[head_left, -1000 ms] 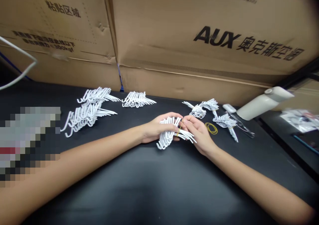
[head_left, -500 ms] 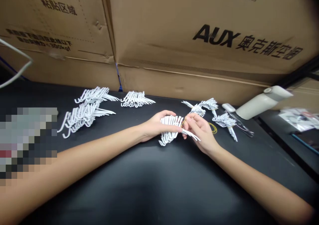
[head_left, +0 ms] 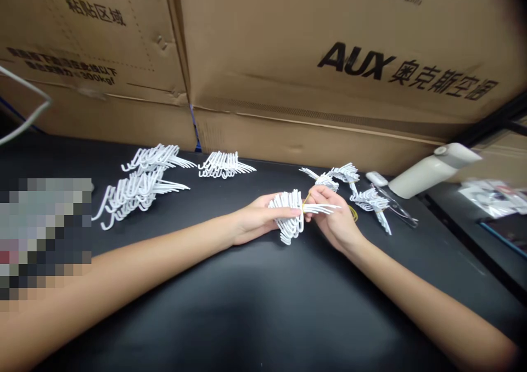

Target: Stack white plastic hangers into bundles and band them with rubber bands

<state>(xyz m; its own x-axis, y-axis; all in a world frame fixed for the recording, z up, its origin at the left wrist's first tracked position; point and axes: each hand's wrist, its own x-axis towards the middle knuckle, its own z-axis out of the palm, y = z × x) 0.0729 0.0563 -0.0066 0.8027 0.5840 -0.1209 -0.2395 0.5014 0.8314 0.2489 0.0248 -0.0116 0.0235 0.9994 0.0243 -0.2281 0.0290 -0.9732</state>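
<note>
My left hand (head_left: 257, 223) is closed round a bundle of white plastic hooks (head_left: 289, 214), held just above the black table (head_left: 247, 317). My right hand (head_left: 335, 221) pinches the thin straight ends of the same bundle, where a yellow rubber band (head_left: 305, 200) loops round them. The hooked ends hang down below my left fingers. A second yellow rubber band (head_left: 353, 212) lies on the table behind my right hand, partly hidden by it.
Loose white hook bundles lie at the left (head_left: 138, 188), the back middle (head_left: 224, 165) and the right (head_left: 366, 199). Large cardboard boxes (head_left: 329, 59) wall off the back. A white bottle-like object (head_left: 432, 169) lies on its side at the right. A blurred patch covers the left edge.
The bundle has been turned between my hands: its hooked ends now hang lower and its straight ends point right. Both hands shifted slightly right. The rubber band now sits at the bundle's neck.
</note>
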